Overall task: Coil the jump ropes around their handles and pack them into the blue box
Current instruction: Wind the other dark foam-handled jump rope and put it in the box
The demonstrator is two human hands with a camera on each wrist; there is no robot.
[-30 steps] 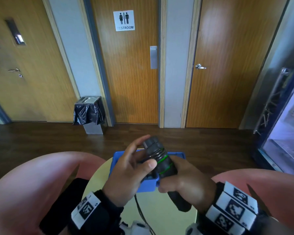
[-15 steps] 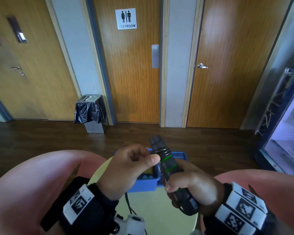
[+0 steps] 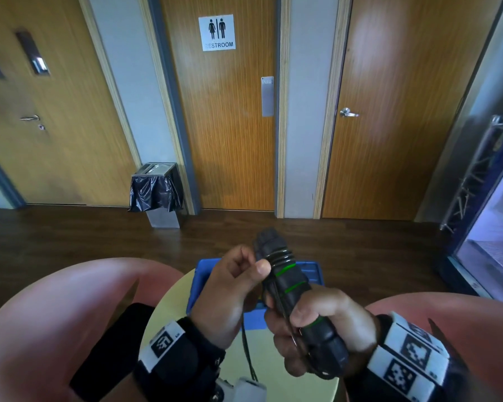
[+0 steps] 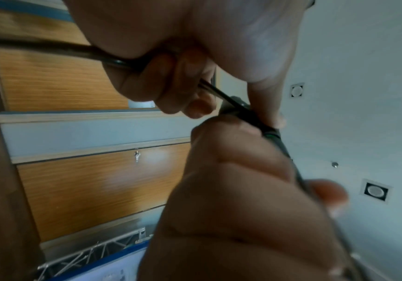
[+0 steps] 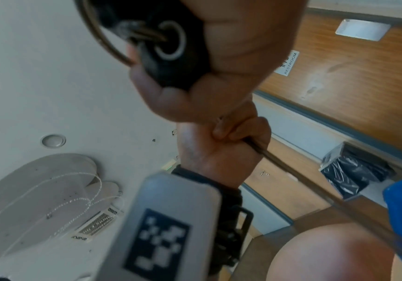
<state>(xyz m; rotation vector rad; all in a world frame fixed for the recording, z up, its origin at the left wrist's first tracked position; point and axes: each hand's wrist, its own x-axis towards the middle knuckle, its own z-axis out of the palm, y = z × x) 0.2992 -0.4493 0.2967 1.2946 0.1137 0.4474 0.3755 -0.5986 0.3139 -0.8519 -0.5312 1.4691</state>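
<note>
jump-rope handles (image 3: 295,288) gripped upright in right hand (image 3: 320,329), steadied for winding; cord (image 3: 249,355) pinched taut by left hand (image 3: 230,288), near blue box (image 3: 312,269).

Above box: both hands (image 3: 233,291) and handles (image 3: 288,282) block it.
Sides: pink chairs (image 3: 50,314) flank table (image 3: 262,364).

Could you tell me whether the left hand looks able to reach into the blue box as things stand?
Probably not yet. The left hand hovers right over the blue box, so nothing blocks the way, but its fingers pinch the black rope, which is only partly wound round the handles that the right hand grips.
</note>
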